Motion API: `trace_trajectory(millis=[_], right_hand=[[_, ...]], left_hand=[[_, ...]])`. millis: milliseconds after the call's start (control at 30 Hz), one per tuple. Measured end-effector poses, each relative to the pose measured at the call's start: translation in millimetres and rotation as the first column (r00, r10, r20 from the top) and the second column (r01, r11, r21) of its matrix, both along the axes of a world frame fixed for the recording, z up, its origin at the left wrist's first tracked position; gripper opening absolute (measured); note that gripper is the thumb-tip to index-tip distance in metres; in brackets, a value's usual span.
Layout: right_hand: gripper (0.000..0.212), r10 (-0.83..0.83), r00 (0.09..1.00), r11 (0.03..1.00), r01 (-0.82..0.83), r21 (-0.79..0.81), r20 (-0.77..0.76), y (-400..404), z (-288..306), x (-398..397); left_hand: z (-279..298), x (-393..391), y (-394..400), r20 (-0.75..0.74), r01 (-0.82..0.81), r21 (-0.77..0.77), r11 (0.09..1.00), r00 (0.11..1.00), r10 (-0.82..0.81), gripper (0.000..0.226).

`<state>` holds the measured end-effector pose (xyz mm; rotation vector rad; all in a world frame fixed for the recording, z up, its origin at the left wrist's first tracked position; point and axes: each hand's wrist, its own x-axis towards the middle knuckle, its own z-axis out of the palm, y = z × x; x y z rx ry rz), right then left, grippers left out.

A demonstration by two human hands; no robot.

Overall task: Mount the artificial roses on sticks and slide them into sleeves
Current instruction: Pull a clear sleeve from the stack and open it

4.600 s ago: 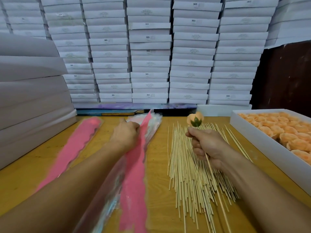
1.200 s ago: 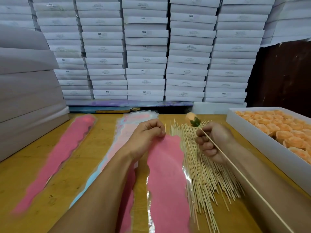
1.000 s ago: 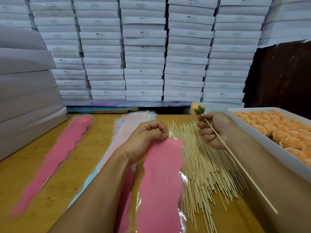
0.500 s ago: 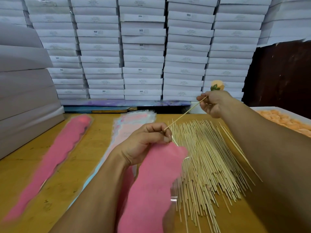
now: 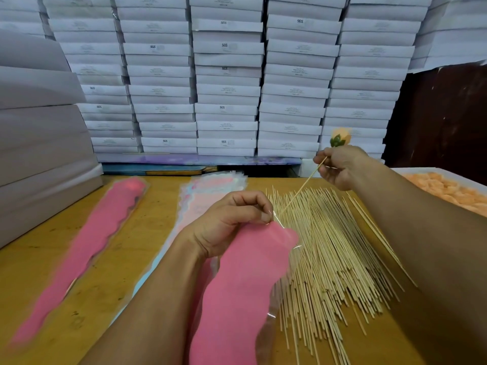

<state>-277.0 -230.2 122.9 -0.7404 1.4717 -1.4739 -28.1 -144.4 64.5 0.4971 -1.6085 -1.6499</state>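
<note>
At right: tray (image 5: pixel 411 172) holds roses (image 5: pixel 448 189) | left hand (image 5: pixel 226 227) pinches sleeve (image 5: pixel 242 285)

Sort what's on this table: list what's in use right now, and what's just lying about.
In use: left hand pinching pink sleeve; right hand holding rose stick, orange rose.

Lying about: loose sticks, sleeve stack, finished sleeve, rose box, stacked boxes.

A single head-worn camera looks forward and down, close over a wooden table (image 5: pixel 168 233), toward stacked white boxes (image 5: pixel 226 75) at 12 o'clock.
</note>
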Motion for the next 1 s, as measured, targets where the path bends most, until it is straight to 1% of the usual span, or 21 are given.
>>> trace_trajectory(millis=[167, 300, 467, 600, 767, 833, 900, 933, 967, 1000], right_hand=[[0.014, 0.082, 0.997, 0.997, -0.082, -0.005, -0.006, 10, -6, 17], [0.016, 0.2, 0.98, 0.98, -0.201, -0.002, -0.009, 22, -13, 35], [0.017, 0.378, 0.925, 0.926, -0.376, -0.044, 0.035, 43, -19, 50], [0.016, 0.476, 0.879, 0.879, -0.476, -0.034, 0.013, 62, -25, 53], [0.018, 0.523, 0.852, 0.851, -0.523, -0.048, -0.018, 76, -38, 52], [0.023, 0.53, 0.848, 0.846, -0.529, -0.067, -0.014, 78, -44, 52], [0.026, 0.52, 0.853, 0.849, -0.522, -0.075, -0.054, 81, -48, 50], [0.022, 0.517, 0.851, 0.849, -0.524, -0.075, -0.091, 83, -50, 50], [0.011, 0.522, 0.844, 0.843, -0.532, -0.077, -0.123, 84, -51, 49], [0.005, 0.525, 0.838, 0.838, -0.54, -0.081, -0.148, 86, -51, 49]], left_hand=[[-1, -2, 0, 0.013, -0.012, -0.004, 1.0, 1.0, 0.012, 0.017], [-2, -5, -1, 0.013, -0.04, -0.011, 0.999, 0.999, 0.04, 0.017], [-6, -6, -5, 0.017, -0.069, -0.003, 0.998, 0.997, 0.069, 0.01], [-8, -7, -10, 0.033, -0.143, -0.03, 0.989, 0.989, 0.144, 0.009], [-10, -9, -13, 0.03, -0.212, -0.089, 0.973, 0.976, 0.215, 0.01], [-10, -10, -12, 0.035, -0.213, -0.097, 0.972, 0.976, 0.217, 0.01], [-10, -10, -12, 0.043, -0.199, -0.087, 0.976, 0.978, 0.204, 0.009], [-11, -10, -11, 0.048, -0.194, -0.083, 0.977, 0.979, 0.199, 0.008], [-11, -11, -11, 0.053, -0.194, -0.083, 0.977, 0.979, 0.199, 0.008], [-11, -11, -11, 0.058, -0.196, -0.086, 0.977, 0.978, 0.201, 0.008]])
